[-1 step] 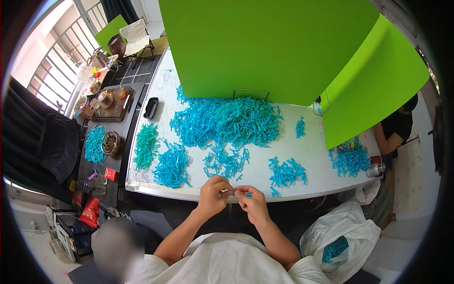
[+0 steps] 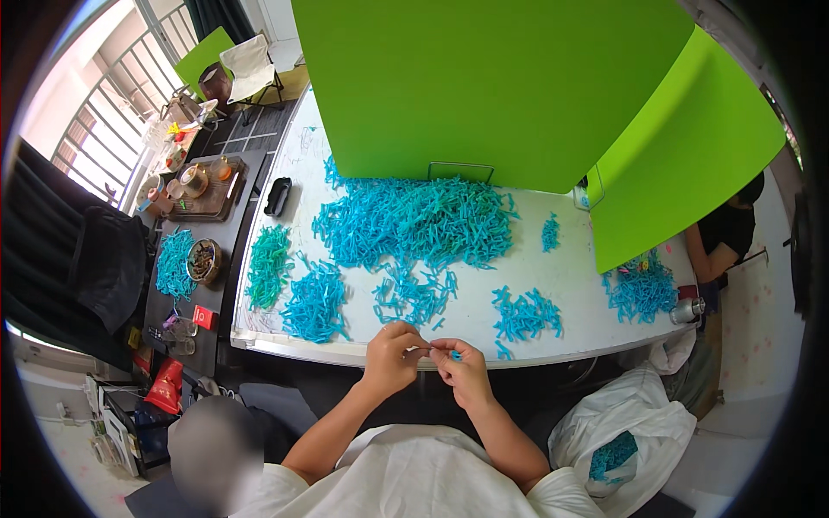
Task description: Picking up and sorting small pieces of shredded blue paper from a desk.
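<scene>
1. The left hand (image 2: 390, 354) and the right hand (image 2: 462, 369) meet just in front of the near edge of the white bench (image 2: 570, 285); each grip is closed, fingertips pinched, on one small blue plastic piece (image 2: 452, 355) that they share between them.
2. The piece is held off the bench, over the person's lap, well apart from the big blue pile (image 2: 414, 220) near the green screen (image 2: 484, 86).
3. Its long axis seems to run left to right, from one hand to the other, about parallel to the bench edge; which end is which I cannot tell, because the fingers cover most of it.
4. Risk, in my judgement: the piece is small and held only by fingertips, so a weak pinch could let it slip; it would fall to the lap or the floor, not back on the bench.
5. A second risk: if the hands twist against each other, the thin piece may bend or break.
6. An elbow moving forward could push the small heap (image 2: 525, 315) closest to the bench edge over it.
</scene>
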`<state>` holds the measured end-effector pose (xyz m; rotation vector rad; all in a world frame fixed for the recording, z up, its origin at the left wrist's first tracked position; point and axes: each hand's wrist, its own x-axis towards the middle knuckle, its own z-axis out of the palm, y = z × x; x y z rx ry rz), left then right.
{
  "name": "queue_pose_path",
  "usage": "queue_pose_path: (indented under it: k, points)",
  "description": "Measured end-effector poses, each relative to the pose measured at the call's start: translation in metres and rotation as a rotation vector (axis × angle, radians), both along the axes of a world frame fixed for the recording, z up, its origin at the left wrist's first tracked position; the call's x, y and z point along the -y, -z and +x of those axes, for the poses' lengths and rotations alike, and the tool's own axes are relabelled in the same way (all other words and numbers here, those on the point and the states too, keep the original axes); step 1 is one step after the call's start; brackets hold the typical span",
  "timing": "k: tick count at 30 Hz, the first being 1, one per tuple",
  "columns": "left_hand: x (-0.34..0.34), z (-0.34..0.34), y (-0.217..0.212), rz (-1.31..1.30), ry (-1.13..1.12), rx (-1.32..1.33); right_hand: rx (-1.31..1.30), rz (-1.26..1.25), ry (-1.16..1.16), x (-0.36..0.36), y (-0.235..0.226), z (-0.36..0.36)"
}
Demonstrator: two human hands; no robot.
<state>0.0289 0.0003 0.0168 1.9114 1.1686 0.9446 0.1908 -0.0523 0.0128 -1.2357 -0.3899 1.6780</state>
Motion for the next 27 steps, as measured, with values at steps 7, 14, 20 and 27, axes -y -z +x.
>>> queue_pose_path:
  k: [7, 14, 20, 27]
  points:
    - [-0.027, -0.015, 0.009, 0.031, -0.262, -0.303, -0.012, -0.023, 0.023, -0.004, 0.015, 0.003]
    - [-0.058, -0.029, 0.028, 0.151, -0.278, -0.483, -0.085, -0.04, -0.02, -0.007, 0.004, 0.003]
    - [-0.04, -0.03, 0.009, 0.212, -0.117, -0.34, -0.046, 0.046, 0.015, -0.013, 0.008, 0.001]
    - [0.005, -0.016, 0.004, -0.413, -0.004, 0.29, -0.02, 0.126, -0.054, -0.018, 0.008, -0.011]
